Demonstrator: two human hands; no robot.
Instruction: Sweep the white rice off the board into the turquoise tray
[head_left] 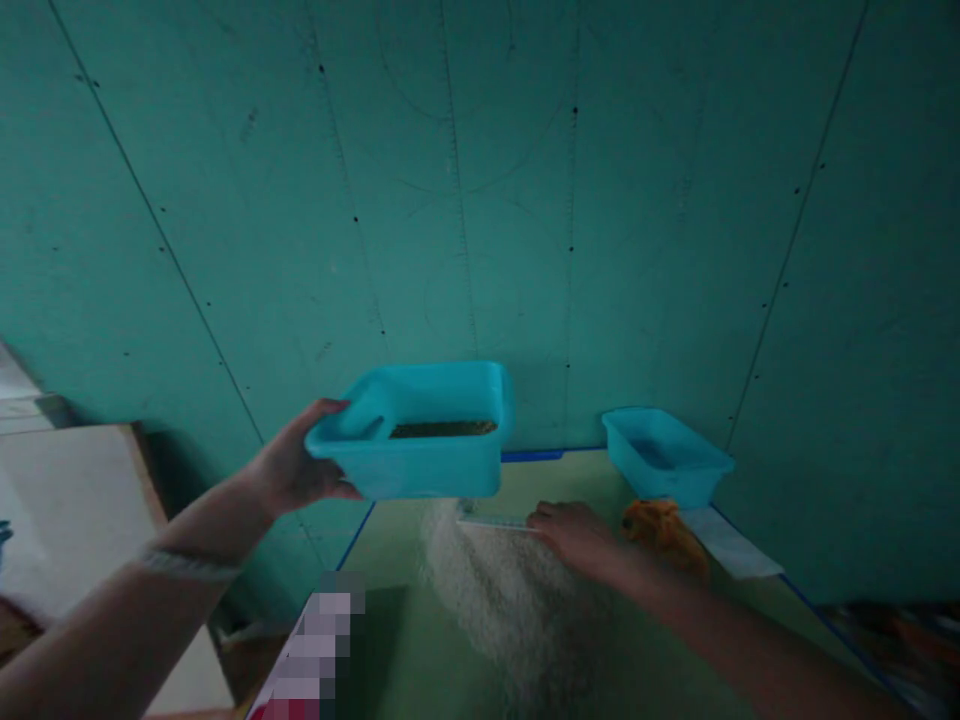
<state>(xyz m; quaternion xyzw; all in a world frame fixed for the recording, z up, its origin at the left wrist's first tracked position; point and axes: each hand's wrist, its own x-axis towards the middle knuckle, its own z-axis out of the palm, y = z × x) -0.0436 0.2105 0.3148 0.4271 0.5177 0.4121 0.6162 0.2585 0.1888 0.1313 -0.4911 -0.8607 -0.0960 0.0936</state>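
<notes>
My left hand [304, 465] grips the left end of a light-blue plastic tub [420, 470], thumb over the rim and fingers below. The tub is raised above the far part of the table, and a layer of dark, grainy stuff [442, 429] shows inside it. Closed around one end of a thin, pale, ruler-like strip [495, 522] is my right hand [574, 535]. That strip lies across the top of a spread heap of whitish grains [510, 590], just below the tub. What kind of grain it is, I cannot tell.
A second light-blue tub [667, 455] stands at the table's far right corner. Near it lie an orange cloth or bag [667, 535] and a white sheet [731, 543]. A green wall [480, 200] rises behind the yellow-green table [420, 660]. Pale boards [75, 500] lean at left.
</notes>
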